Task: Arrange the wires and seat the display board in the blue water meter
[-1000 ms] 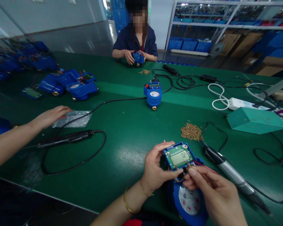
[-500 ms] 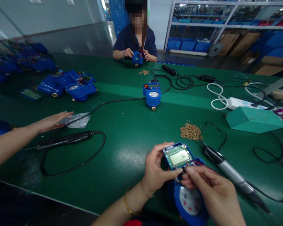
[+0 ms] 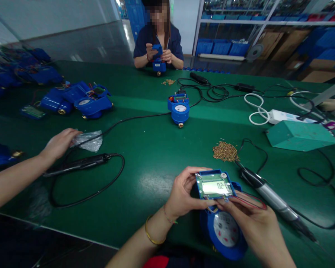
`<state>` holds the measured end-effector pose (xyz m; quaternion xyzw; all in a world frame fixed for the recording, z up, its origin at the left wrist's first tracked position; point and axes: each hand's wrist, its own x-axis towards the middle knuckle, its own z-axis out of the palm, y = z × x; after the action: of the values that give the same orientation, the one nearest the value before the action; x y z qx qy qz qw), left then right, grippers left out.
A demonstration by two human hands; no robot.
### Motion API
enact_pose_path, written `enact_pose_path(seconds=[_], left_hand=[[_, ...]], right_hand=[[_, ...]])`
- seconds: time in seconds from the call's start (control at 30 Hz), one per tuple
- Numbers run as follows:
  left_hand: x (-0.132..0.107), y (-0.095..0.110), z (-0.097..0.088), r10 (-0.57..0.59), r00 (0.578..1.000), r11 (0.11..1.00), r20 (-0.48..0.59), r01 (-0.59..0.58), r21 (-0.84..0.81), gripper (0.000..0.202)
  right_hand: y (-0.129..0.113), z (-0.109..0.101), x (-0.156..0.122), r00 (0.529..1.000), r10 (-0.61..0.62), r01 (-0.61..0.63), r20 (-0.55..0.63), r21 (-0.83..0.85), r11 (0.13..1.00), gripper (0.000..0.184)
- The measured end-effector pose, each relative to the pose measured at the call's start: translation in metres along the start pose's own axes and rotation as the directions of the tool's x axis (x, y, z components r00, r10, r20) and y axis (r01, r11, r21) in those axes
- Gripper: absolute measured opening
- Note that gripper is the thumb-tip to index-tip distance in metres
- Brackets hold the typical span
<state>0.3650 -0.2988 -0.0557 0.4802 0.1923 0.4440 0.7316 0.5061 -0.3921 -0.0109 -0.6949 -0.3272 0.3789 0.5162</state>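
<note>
A blue water meter with a round white dial lies at the near table edge. Above the dial, a green circuit board with an LCD screen is tilted up, showing digits. My left hand grips the board's left side and near edge. My right hand pinches the near edge of the board, with red wires running under its fingers. Both hands hold the board over the meter body.
An electric screwdriver lies right of the meter, beside a pile of brass screws. A co-worker's hand at left holds a plastic bag. Another screwdriver, more blue meters, a green box. A person sits opposite.
The board has been tilted flatter and turned squarer to me. The co-worker's hand at left has closed on the plastic bag. The person opposite has lifted a meter part.
</note>
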Motion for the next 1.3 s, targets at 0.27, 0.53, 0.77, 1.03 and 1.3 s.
enact_pose_path(seconds=[0.27, 0.53, 0.77, 1.03, 1.3], left_hand=[[0.007, 0.013, -0.012, -0.044, 0.976, 0.995, 0.214, 0.023, 0.101, 0.066], [0.014, 0.019, -0.003, 0.025, 0.973, 0.915, 0.229, -0.115, 0.386, 0.074], [0.014, 0.017, 0.01, 0.148, 0.974, 0.857, 0.174, -0.214, 0.469, 0.072], [0.017, 0.013, 0.009, 0.294, 0.908, 0.731, 0.299, -0.415, 0.541, 0.062], [0.015, 0.004, 0.006, 0.427, 0.833, 0.626, 0.351, -0.552, 0.551, 0.067]], right_hand=[[-0.005, -0.006, 0.006, 0.96, -0.27, 0.277, 0.077, -0.114, 0.954, 0.013], [0.011, -0.021, 0.016, 0.86, -0.478, 0.509, 0.179, -0.24, 0.826, 0.017], [0.007, -0.02, 0.017, 0.841, -0.506, 0.538, 0.19, -0.217, 0.814, 0.019], [0.01, -0.022, 0.016, 0.85, -0.489, 0.527, 0.197, -0.272, 0.805, 0.017], [0.011, -0.023, 0.012, 0.84, -0.522, 0.541, 0.15, -0.295, 0.787, 0.014]])
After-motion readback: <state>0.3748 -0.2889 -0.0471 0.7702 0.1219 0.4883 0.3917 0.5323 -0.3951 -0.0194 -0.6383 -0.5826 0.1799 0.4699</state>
